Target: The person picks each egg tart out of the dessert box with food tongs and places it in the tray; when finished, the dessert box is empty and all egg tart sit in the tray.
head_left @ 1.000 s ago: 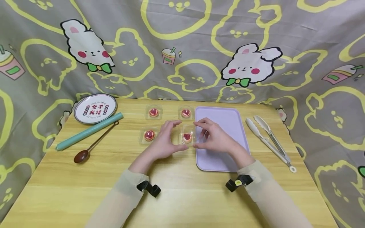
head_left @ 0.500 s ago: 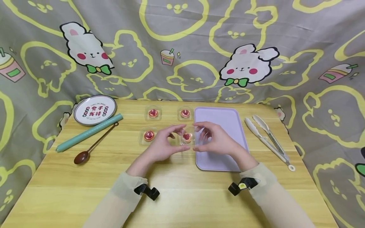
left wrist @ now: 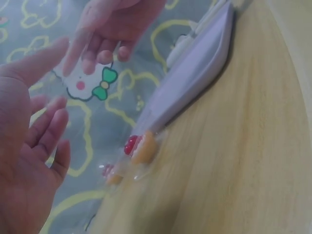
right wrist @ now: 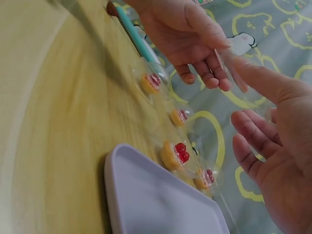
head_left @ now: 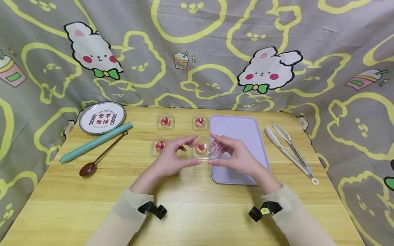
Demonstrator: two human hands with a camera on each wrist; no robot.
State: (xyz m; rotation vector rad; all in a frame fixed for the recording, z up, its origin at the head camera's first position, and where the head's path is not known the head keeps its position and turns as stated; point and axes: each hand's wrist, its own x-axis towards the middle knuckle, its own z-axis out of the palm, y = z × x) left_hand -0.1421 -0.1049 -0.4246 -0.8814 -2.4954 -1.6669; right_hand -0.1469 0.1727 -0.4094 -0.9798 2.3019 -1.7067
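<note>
My left hand [head_left: 168,155] and right hand [head_left: 238,154] face each other above the front right tart [head_left: 201,148]. Between their thumbs and fingertips they pinch a clear plastic lid [head_left: 205,158], a see-through thing whose edges are hard to make out. The red-topped tart shows through it, standing on the table beside the tray. In the right wrist view this tart [right wrist: 175,155] lies well below both hands, and a thin clear edge of the lid [right wrist: 228,73] shows between the fingers. Beside my left hand sits the front left tart [head_left: 160,146] in its clear box.
Two more boxed tarts, one at back left [head_left: 165,121] and one at back right [head_left: 200,122], stand behind. A purple tray [head_left: 240,177] lies under my right hand. Tongs [head_left: 292,153] are at right. A plate [head_left: 103,118], teal rod [head_left: 96,142] and brown spoon [head_left: 88,169] lie left.
Both hands came together around the clear lid and have risen off the front right tart with it. The tart stayed in place. Both forearms moved slightly outward and closer to the head camera.
</note>
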